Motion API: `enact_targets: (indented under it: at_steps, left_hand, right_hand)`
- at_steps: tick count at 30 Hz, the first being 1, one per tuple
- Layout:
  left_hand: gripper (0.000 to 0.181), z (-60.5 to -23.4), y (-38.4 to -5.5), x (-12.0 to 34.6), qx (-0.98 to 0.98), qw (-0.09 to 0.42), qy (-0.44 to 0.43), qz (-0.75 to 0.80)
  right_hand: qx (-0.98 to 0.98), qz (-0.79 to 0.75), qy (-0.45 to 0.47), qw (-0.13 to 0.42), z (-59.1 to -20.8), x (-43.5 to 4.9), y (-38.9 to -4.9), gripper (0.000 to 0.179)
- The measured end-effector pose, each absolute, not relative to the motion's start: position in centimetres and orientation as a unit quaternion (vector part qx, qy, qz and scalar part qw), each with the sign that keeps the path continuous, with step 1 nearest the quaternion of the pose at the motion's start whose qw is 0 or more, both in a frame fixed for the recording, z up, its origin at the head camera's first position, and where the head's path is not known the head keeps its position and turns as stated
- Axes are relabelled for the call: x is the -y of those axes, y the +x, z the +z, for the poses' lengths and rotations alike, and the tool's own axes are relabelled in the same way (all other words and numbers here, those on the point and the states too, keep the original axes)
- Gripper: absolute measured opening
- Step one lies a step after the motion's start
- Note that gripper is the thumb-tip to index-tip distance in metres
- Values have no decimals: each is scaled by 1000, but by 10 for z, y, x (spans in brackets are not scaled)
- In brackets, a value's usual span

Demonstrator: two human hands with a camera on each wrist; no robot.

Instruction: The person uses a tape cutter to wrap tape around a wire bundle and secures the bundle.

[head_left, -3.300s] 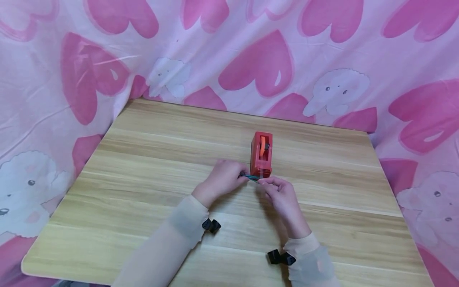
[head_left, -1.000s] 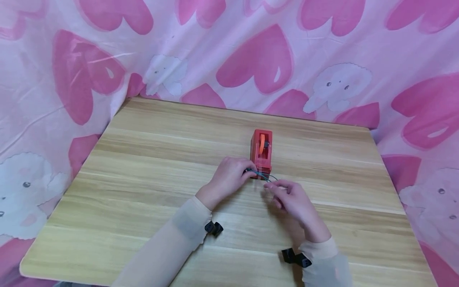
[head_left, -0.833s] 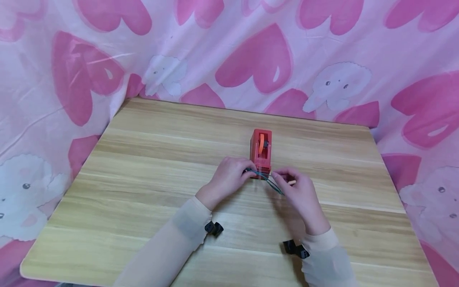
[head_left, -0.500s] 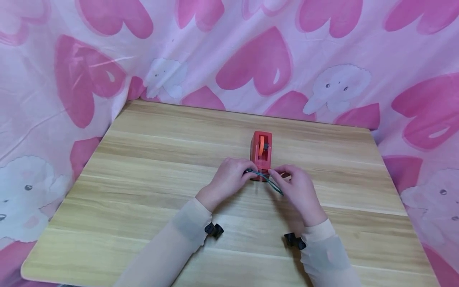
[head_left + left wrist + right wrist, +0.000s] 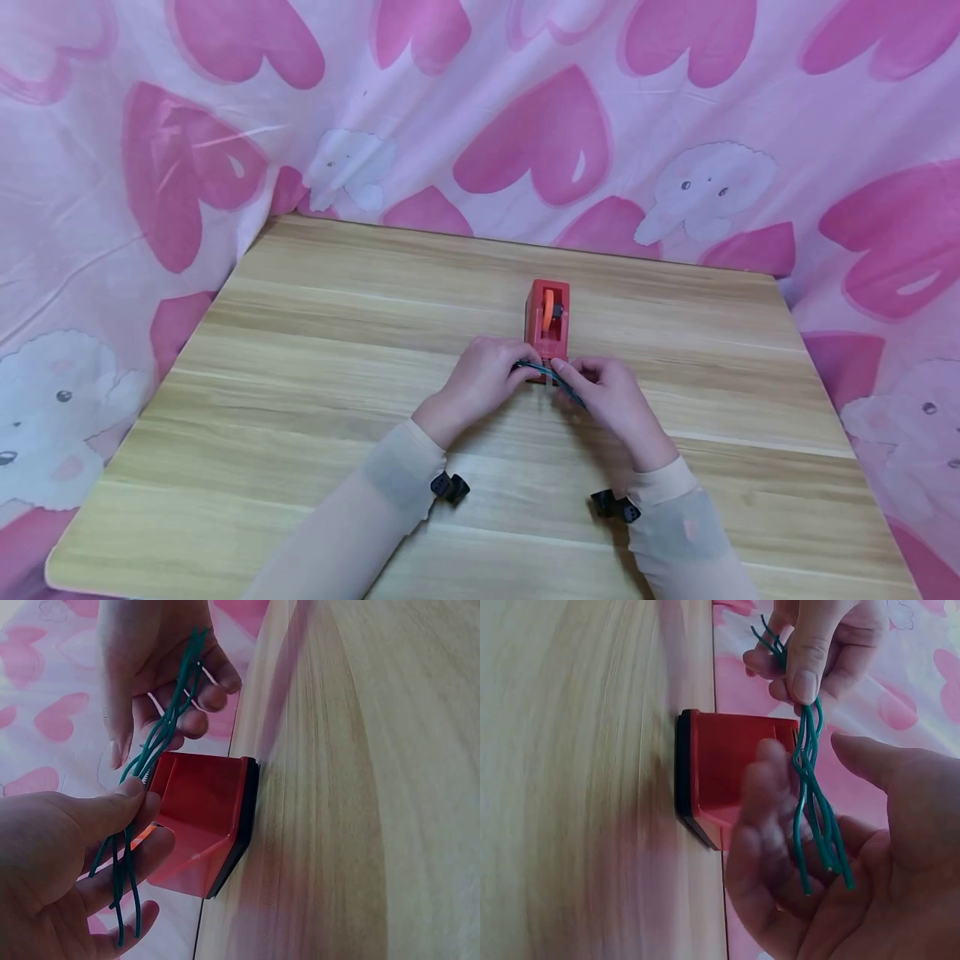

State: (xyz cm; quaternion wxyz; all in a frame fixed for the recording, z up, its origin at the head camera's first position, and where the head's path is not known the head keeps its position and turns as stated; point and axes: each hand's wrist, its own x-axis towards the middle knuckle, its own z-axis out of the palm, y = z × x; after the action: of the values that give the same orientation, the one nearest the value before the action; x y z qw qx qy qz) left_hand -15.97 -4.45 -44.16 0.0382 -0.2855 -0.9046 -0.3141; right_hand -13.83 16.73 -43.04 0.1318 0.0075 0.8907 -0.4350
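A bundle of several thin green wires (image 5: 171, 712) runs between the two hands, its loose ends spread apart. My left hand (image 5: 487, 367) pinches the bundle between thumb and fingers. The right hand (image 5: 611, 400) surrounds the other end; in the right wrist view its thumb (image 5: 874, 759) stands apart from the wires (image 5: 810, 776) and its fingers are loosely bent, partly blurred. Just beyond the hands stands a red tape dispenser (image 5: 547, 325) with an orange roll core (image 5: 548, 310). The hands partly hide its front end.
The wood-grain table (image 5: 337, 308) extends around the hands. A pink curtain (image 5: 420, 108) with hearts hangs behind and beside it. Small black cameras sit on both wrists, the left camera (image 5: 450, 488) and right camera (image 5: 615, 506).
My right hand, earlier at the wires' end, moved right and then came back left toward the dispenser's front. The left hand kept its pinch on the wires, staying nearly in place.
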Motion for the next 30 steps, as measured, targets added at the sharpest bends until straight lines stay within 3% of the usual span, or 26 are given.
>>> enact_targets:
  at_steps: [7, 21, 30]
  left_hand:
    - [11, -441, -158, 44, 902, 36, -285, -322]
    - [21, -436, -158, 50, 889, -13, -280, -363]
    - [18, -435, -155, 54, 890, 4, -296, -347]
  right_hand:
    - [-864, -486, 8, 129, -432, -165, -136, 40]
    - [-895, -443, -16, 45, -435, -167, -137, 27]
    - [-912, -407, -49, 23, -438, -170, -137, 23]
